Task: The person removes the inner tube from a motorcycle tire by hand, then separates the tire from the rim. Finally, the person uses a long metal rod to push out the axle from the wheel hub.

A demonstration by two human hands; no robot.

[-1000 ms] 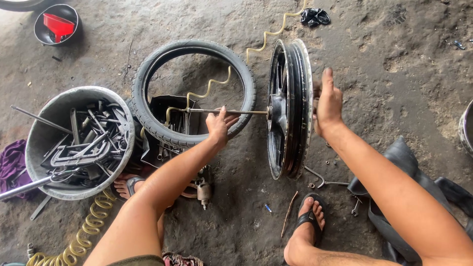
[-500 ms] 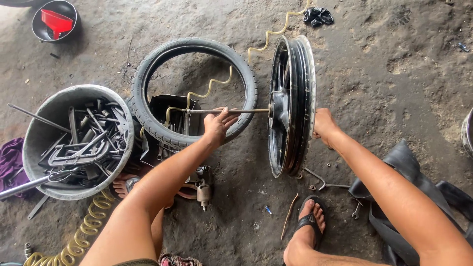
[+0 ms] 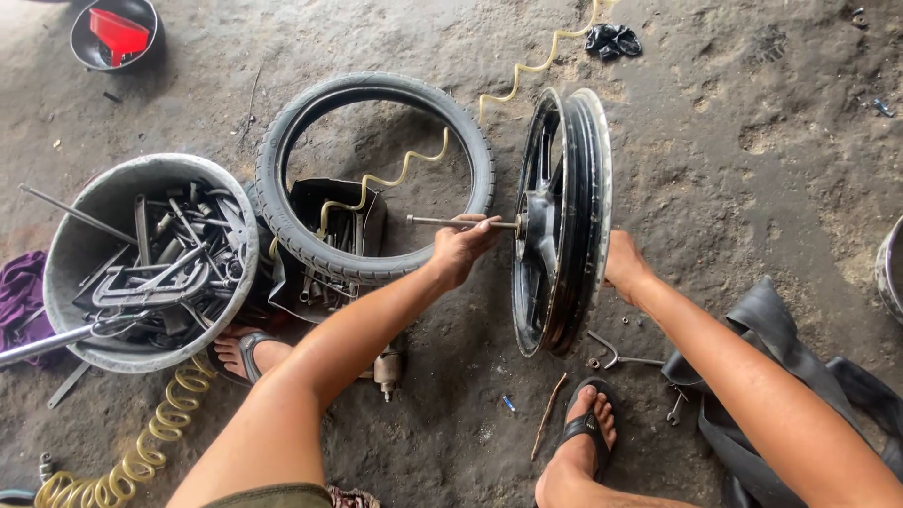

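The left hand [image 3: 458,249] is curled around the axle rod [image 3: 451,222] at the hub of the upright wheel rim [image 3: 564,216] — mid-scene, on the concrete. The right hand [image 3: 624,265] lies behind the rim's right side — its fingers are hidden. A loose tyre [image 3: 376,174] lies flat just left.

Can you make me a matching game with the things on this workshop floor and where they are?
Things:
1. wheel rim
2. tire
3. bucket
4. thin metal rod

Places or states:
A. lying flat on the ground
B. full of metal tools
C. standing upright between the two hands
D. held in the left hand

Pairs: 1-C, 2-A, 3-B, 4-D
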